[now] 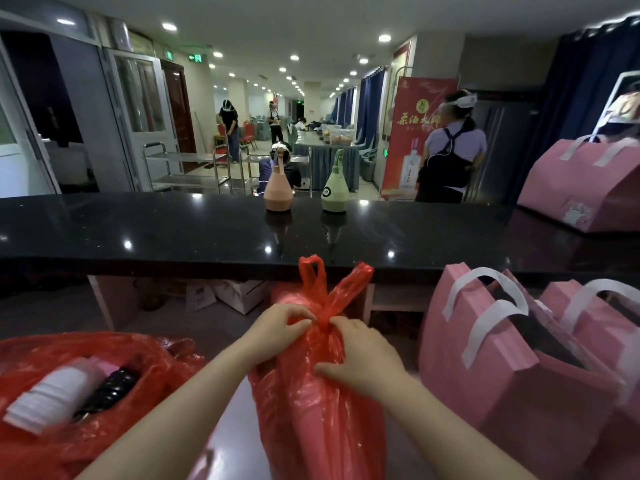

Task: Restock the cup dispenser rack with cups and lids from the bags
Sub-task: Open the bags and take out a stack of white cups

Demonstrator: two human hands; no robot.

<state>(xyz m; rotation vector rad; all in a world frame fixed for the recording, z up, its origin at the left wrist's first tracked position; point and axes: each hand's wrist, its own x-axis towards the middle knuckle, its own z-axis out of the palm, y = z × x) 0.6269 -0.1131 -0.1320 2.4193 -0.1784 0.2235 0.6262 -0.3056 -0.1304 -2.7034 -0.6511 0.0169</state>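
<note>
Black polished counter (173, 233) carrying a salmon bottle-shaped container (278, 188) and a green one (334, 190) side by side near its far edge, with a pink tote bag (588, 181) at its right end. Lower work surface (228, 441) in front, bearing an open red plastic bag (69, 393), a knotted red plastic bag (318, 393) and pink handled bags (502, 358)

A long black polished stone counter (207, 233) runs beyond the hands and reflects the round ceiling lights (384, 38). Further behind it stand steel trolleys (183, 168), a red standing banner (412, 133) and dark blue curtains (588, 98). To the far left are grey glazed doors (138, 98).
</note>
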